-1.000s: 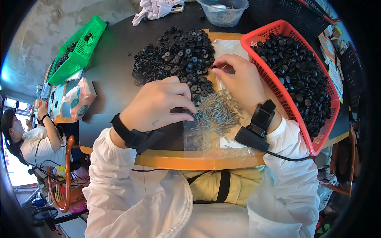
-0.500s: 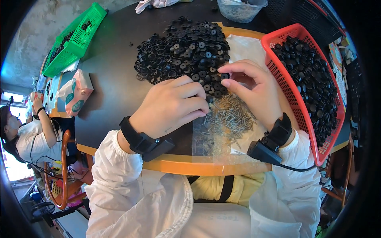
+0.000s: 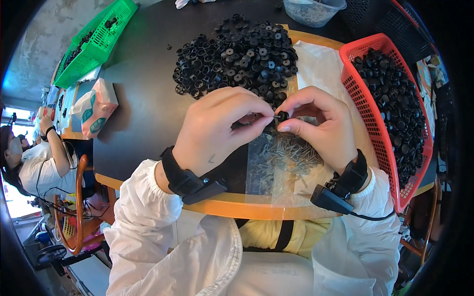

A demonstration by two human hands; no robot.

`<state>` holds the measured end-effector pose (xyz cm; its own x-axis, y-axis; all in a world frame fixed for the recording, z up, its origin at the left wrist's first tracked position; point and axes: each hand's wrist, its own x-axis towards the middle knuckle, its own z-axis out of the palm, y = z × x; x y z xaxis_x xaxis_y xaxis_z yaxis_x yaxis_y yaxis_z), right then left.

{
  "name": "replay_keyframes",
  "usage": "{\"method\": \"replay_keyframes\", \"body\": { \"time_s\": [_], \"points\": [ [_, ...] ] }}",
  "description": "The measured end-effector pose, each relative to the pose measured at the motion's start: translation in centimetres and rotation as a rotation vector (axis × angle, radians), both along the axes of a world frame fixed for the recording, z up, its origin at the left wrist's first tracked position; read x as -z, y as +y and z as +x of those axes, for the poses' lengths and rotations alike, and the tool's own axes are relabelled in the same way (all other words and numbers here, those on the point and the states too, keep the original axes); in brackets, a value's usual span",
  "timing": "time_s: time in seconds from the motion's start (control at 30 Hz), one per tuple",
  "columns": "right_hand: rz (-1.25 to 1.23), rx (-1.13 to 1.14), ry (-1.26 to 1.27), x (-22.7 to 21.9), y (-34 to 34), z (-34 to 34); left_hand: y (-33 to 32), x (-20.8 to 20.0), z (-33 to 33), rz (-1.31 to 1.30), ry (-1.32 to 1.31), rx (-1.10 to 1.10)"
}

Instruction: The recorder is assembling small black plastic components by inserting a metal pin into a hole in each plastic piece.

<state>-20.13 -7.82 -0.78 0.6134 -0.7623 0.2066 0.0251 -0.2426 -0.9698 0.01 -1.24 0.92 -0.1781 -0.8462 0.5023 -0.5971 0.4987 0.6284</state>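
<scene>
In front of me my two hands meet over the table. My left hand [image 3: 217,126] pinches a small metal screw [image 3: 276,117], its tip pointing right. My right hand [image 3: 323,118] grips a small round black plastic part [image 3: 283,116] between thumb and forefinger. The screw touches or enters that part; which one I cannot tell. Beneath the hands lies a pile of loose screws [image 3: 291,155], partly on a clear plastic sheet [image 3: 256,185]. Just beyond them is a heap of black plastic rings and discs [image 3: 237,59], partly hidden by my left hand.
A red basket [image 3: 368,130] full of black round parts stands at the right. Far left is a green basket [image 3: 101,47], with a tissue pack [image 3: 98,108] nearer. A clear tub [image 3: 313,14] sits at the back. Another person [image 3: 42,163] sits at the left.
My left hand has risen from the screw pile toward my right hand and now shows a screw. Both hands have come together at the black part. The view has shifted slightly.
</scene>
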Motion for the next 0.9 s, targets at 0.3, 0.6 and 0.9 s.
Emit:
{"method": "replay_keyframes", "body": {
  "time_s": [0.3, 0.6, 0.9],
  "points": [
    [-0.150, 0.033, 0.037, -0.52, 0.54, 0.16, -0.03, -0.09, 0.18, -0.149, -0.139, -0.019],
    [0.037, 0.032, 0.031, -0.71, 0.80, 0.10, 0.13, -0.24, 0.11, -0.206, -0.131, -0.017],
    [0.105, -0.001, 0.015, -0.62, 0.84, 0.02, 0.22, -0.25, -0.02, -0.220, -0.093, 0.014]
  ]
}}
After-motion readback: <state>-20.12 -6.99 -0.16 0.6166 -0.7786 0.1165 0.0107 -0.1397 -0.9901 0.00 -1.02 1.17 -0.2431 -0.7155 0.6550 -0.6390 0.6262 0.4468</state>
